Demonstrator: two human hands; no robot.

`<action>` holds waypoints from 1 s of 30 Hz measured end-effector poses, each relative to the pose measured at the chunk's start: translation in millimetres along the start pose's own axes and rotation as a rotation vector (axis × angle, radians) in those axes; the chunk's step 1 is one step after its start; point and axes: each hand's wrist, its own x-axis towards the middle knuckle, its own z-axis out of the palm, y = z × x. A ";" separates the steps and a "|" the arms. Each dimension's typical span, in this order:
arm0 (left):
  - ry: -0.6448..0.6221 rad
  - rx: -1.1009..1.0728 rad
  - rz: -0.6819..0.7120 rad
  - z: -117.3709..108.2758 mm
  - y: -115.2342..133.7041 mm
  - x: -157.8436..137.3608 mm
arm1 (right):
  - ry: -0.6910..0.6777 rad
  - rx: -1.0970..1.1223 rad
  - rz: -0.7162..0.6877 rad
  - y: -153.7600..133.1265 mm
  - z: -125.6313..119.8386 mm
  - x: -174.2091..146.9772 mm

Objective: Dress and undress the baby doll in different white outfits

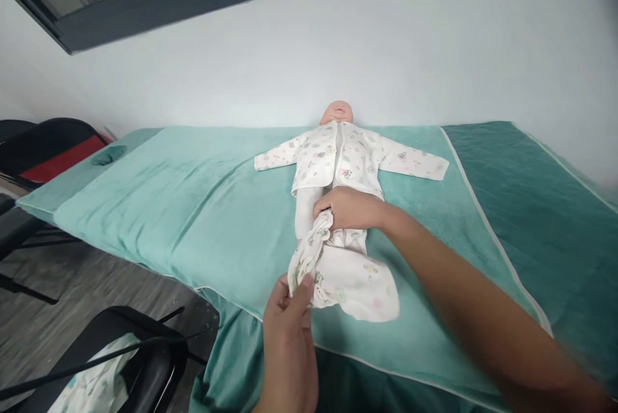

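Note:
A baby doll (338, 112) lies on its back on the bed, head toward the wall. It wears a white printed jacket (318, 154) with both sleeves spread sideways. White printed baby pants (360, 278) lie over the lower legs, with one side bunched up. My left hand (292, 316) pinches the bunched fabric at its near end, close to the bed's front edge. My right hand (350, 207) grips the other end of the bunch, beside the doll's bare-looking white leg (307, 204). The doll's other leg is mostly hidden by my right hand and the pants.
A green sheet (193, 181) covers the bed, which stands against a white wall (386, 40). At the lower left is a black chair (154, 355) with printed cloth (103, 381) on it. More chairs (58, 143) stand at the left. A dark-framed window (145, 8) is above.

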 end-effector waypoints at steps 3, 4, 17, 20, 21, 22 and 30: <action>0.088 0.039 0.097 -16.3 -4.3 8.7 | 0.009 -0.074 0.006 -3.7 2.2 0.0; 0.114 0.056 0.115 -21.6 -3.3 13.4 | 0.015 -0.086 0.012 -4.4 3.6 0.4; 0.046 0.274 0.019 -34.1 16.0 38.3 | 0.040 -0.139 0.046 -5.5 9.3 1.5; 0.034 0.275 0.020 -32.6 13.0 34.4 | 0.030 -0.126 0.054 -5.0 8.9 1.7; 0.032 0.279 0.025 -31.9 12.9 33.6 | 0.026 -0.119 0.056 -4.8 8.8 1.8; 0.022 0.280 0.022 -31.1 13.3 33.2 | 0.023 -0.112 0.057 -4.7 8.6 1.8; -0.217 0.139 -0.085 -33.6 18.9 53.9 | 0.028 -0.093 0.064 -9.3 3.8 -1.5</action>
